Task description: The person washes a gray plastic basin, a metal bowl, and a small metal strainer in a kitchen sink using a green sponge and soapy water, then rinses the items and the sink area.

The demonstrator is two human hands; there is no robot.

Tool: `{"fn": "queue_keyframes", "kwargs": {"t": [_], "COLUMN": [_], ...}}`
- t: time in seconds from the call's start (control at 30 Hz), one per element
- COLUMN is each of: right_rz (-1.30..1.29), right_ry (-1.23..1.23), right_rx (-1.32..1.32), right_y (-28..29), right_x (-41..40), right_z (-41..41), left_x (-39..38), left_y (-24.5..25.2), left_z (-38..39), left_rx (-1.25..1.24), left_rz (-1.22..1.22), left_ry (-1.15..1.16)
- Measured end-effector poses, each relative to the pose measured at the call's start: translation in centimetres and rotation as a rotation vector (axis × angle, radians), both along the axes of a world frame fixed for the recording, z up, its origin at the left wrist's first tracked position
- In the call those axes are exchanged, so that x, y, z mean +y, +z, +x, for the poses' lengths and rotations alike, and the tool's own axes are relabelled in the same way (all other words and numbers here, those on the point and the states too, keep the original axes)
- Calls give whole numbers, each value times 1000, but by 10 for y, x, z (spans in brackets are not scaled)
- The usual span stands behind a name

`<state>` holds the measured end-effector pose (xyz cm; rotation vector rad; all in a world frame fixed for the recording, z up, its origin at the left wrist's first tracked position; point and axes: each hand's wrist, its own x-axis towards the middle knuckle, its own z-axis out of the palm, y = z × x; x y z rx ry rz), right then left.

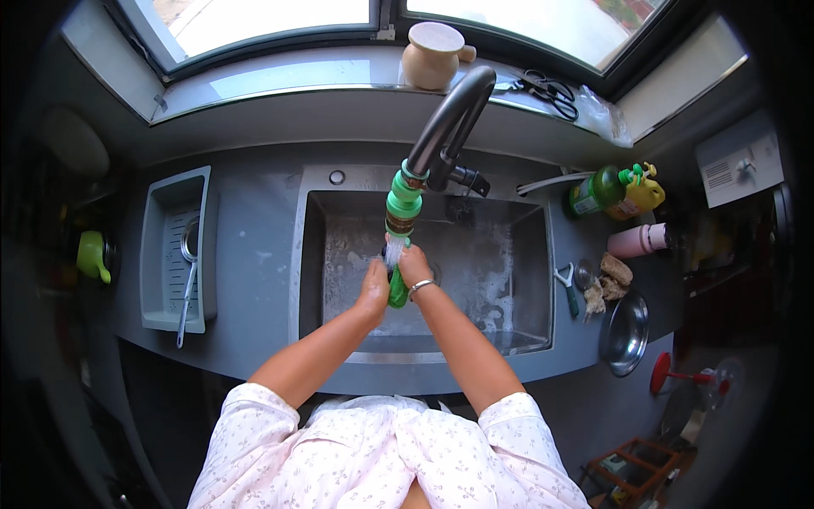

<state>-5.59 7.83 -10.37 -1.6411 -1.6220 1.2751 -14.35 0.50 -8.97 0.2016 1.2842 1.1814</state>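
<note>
Water runs from the green filter tip (404,202) of the dark metal faucet (448,108) onto both hands over the stainless steel sink (356,343). A bright green item (399,289), its kind unclear, hangs between them. My right hand (414,264), with a bracelet at the wrist, holds it from the right. On its left side, my left hand (376,284) is upright with the palm turned inward; whether it grips the item cannot be told. Something small and dark shows by the fingers, partly hidden. Foam and water streaks lie on the sink floor.
Left of the sink, a grey drain tray (146,254) holds a metal ladle (187,286). To the right are a peeler (568,289), a steel bowl (626,334), scrubbers (615,268), a pink bottle (638,240) and soap bottles (594,191). The windowsill bears a beige jug (432,57) and black-handled scissors (553,92).
</note>
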Motion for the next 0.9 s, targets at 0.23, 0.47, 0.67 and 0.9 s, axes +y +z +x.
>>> {"fn": "queue_keyframes", "kwargs": {"t": [0.23,0.47,0.67,0.9], "right_rz": [-525,-598,-383,268], "right_ry": [-187,-65,121,166], "right_rx": [545,826,813,46], "right_y": [67,90,89,104], "right_x": [7,-6,-15,-50], "right_z": [17,17,-1,-12], "left_x": [-34,-36,-23,-21], "left_y": [54,52,54,71], "left_z": [-73,-87,-69,-49], "left_rx": [229,1272,435,-428], "left_rz": [159,167,249,188], "left_ry": [-460,-766,-264,-263]}}
